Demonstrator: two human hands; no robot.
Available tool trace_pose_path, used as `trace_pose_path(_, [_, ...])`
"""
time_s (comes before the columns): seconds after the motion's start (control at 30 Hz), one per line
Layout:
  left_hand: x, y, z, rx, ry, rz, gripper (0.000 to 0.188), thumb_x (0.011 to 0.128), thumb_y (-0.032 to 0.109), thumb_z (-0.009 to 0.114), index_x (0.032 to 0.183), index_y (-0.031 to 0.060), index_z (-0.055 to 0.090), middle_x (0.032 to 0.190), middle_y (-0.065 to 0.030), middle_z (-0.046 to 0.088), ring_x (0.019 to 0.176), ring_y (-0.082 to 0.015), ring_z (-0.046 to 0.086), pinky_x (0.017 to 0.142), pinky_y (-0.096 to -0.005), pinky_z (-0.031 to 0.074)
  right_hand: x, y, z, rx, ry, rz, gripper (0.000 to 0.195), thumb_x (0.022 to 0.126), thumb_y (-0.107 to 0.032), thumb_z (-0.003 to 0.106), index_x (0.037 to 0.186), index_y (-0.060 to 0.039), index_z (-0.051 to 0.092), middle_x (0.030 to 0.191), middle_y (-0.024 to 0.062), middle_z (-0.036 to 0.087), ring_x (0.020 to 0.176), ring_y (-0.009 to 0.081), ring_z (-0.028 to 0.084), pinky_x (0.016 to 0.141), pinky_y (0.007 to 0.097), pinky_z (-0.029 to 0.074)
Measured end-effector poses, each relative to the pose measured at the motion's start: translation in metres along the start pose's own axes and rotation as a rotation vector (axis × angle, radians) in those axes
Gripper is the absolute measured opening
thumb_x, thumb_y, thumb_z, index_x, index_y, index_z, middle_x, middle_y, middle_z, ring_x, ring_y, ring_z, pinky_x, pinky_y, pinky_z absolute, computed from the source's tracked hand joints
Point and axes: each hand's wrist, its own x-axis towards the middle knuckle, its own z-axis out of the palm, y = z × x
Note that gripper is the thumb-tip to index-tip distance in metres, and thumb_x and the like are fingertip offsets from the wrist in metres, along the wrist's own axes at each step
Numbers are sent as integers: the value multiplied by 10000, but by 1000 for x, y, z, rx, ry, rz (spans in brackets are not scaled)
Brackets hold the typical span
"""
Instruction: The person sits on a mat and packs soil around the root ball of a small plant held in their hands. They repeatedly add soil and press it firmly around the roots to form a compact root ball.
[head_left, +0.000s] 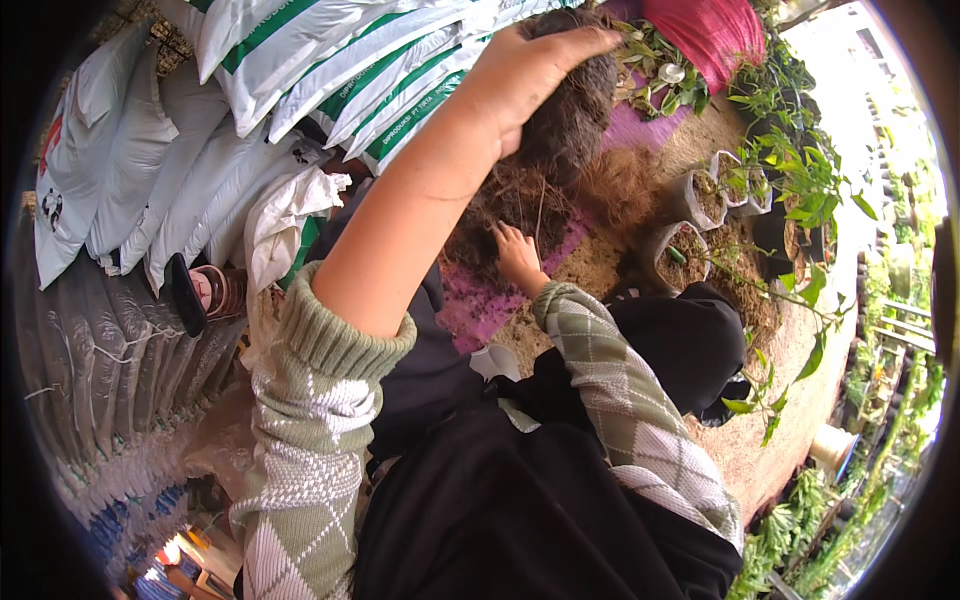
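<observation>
My left hand (536, 79) is raised at the top and grips a dark, fibrous clump of soil and roots (574, 124), its thumb lying across the top. Lower down, my right hand (519, 255) touches a loose heap of dark soil and root fibres (495, 210). Its fingertips sink partly into the heap, so whether they pinch anything is hidden. Under the heap spreads a soil-strewn purple sheet (480, 304). Reddish-brown fibre (622, 184) lies just right of the clump.
White and green filled sacks (352, 67) are stacked at the upper left, with grey-white sacks (135, 165) beside them. Potted plants in grow bags (682, 255) stand on the right. A pink cloth or sack (705, 37) lies beyond cut leaves (660, 82). A tumbler (221, 292) sits left.
</observation>
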Motion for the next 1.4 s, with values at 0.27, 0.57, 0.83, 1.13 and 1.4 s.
trace_pose_path(0.27, [-9, 16, 2, -23, 101, -13, 366, 771, 282, 734, 980, -11, 665, 904, -93, 674, 772, -153, 636, 717, -301, 499, 40, -2, 7, -115, -45, -41, 644, 806, -212, 600, 1397, -101, 371, 1468, 92, 337, 1341, 225, 322, 981, 442, 343])
trace_pose_path(0.57, [-17, 26, -3, -14, 99, 1, 320, 790, 238, 718, 990, -1, 647, 885, -73, 672, 745, -126, 637, 676, -269, 512, 56, -19, 22, 123, 349, 104, 325, 723, -242, 660, 1020, -114, 621, 979, 69, 580, 1011, 252, 520, 911, 449, 357])
trace_pose_path(0.83, [-22, 33, -11, -45, 138, -32, 269, 811, 209, 698, 985, 12, 640, 858, -44, 663, 723, -104, 633, 639, -253, 516, 91, 61, 31, 109, 138, 302, 821, 755, -368, 695, 1415, -61, 317, 1458, 142, 342, 1340, 272, 327, 1009, 480, 295])
trace_pose_path(1.13, [-17, 30, -17, -13, 125, -36, 243, 812, 199, 702, 960, 17, 635, 851, -34, 655, 704, -95, 622, 622, -248, 514, 94, 60, 17, 121, 133, 348, 777, 716, -410, 740, 1340, -74, 420, 1228, 67, 523, 1170, 250, 469, 923, 571, 308])
trace_pose_path(1.4, [-13, 27, -16, 37, 74, -4, 257, 800, 215, 717, 946, 17, 644, 860, -43, 660, 729, -90, 610, 655, -249, 501, 92, 41, 13, 165, 208, 401, 592, 728, -371, 727, 1227, -109, 545, 1172, 78, 578, 1153, 260, 488, 933, 576, 274])
